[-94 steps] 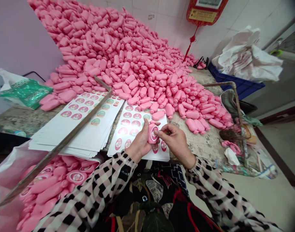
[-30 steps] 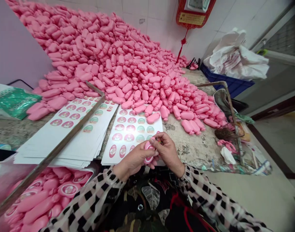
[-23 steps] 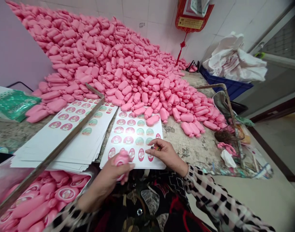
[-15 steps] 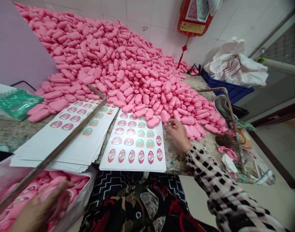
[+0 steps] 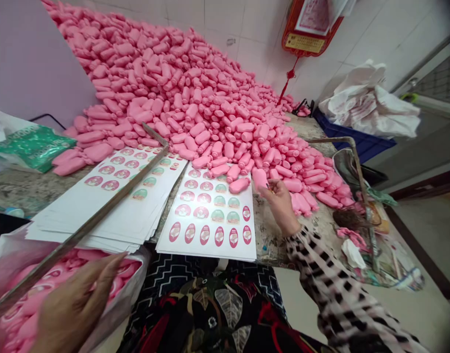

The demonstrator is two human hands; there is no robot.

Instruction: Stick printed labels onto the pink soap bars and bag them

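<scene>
My right hand (image 5: 283,206) pinches the near end of a small pink plastic bottle (image 5: 259,178) at the edge of a large pile of similar pink bottles (image 5: 195,93). Just left of it lies a sheet of pink and green stickers (image 5: 206,220), with one loose pink bottle (image 5: 239,185) on its upper right corner. Over a white sack (image 5: 136,279) at the lower left hovers my left hand (image 5: 81,299), its fingers stretched out and nothing visible in them. Pink bottles with labels (image 5: 44,289) fill the sack, partly hidden by that hand.
A stack of sticker sheets (image 5: 88,211) lies left of the single sheet, crossed by a rusty metal bar (image 5: 114,198). Another bent metal bar (image 5: 360,186) stands at the right. Behind are a green packet (image 5: 33,146) and a blue crate (image 5: 357,139).
My left hand has let go of a pink bottle over the sack, and its fingers have straightened. My right hand has drawn the pink bottle slightly away from the pile. The view has shifted a little.
</scene>
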